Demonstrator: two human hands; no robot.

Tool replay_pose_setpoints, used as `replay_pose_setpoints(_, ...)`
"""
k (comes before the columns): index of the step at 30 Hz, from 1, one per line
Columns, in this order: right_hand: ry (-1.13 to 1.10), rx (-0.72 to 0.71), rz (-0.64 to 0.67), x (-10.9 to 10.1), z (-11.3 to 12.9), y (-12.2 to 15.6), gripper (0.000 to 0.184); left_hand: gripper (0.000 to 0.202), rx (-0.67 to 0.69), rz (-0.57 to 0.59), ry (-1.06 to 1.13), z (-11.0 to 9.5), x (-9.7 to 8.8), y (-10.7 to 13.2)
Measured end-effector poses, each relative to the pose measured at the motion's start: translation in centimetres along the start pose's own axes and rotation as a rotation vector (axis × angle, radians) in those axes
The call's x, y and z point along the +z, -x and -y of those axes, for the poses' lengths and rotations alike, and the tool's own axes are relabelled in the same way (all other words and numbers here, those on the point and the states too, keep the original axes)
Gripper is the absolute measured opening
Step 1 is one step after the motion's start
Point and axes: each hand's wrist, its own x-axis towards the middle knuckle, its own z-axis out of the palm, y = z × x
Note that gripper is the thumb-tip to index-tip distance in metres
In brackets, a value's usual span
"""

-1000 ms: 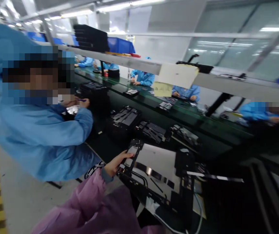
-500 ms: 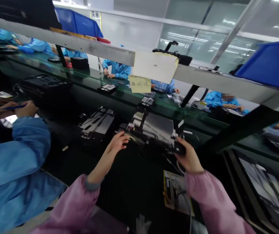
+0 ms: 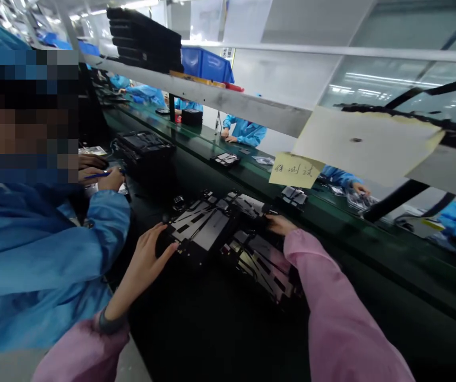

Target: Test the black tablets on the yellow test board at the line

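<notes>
My left hand (image 3: 146, 260) is open, thumb and fingers spread at the near left corner of a tablet assembly (image 3: 212, 228) with silver battery plates and black ribbon cables. At the far right, my right hand (image 3: 280, 224) is closed on the right edge of another tablet assembly (image 3: 249, 206); some of its fingers are hidden. Closer to me and below that hand lies a third tablet assembly (image 3: 265, 265), tilted in view, with a pink reflection on its plates. A small black part (image 3: 179, 201) sits beyond my left fingertips.
A co-worker in a blue sleeve (image 3: 108, 223) works close on my left, pen in hand. Behind that arm stands a stack of black devices (image 3: 144, 148). A glass ledge (image 3: 196, 143) runs along the back, under a metal shelf (image 3: 259, 109) with a hanging yellow note (image 3: 295, 170).
My view has swung left. My right hand has moved from the near corner of a tablet assembly to the far one's edge. My left hand has gone to the left-hand assembly, fingers spreading.
</notes>
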Motion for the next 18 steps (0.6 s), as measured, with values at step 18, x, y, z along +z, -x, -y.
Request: replay_pose_setpoints(18,-0.127,0.162,-0.081,10.8,-3.2,19.5,0.018,0.032,-0.231,0.176,0.733,-4.9,-1.8,4.0)
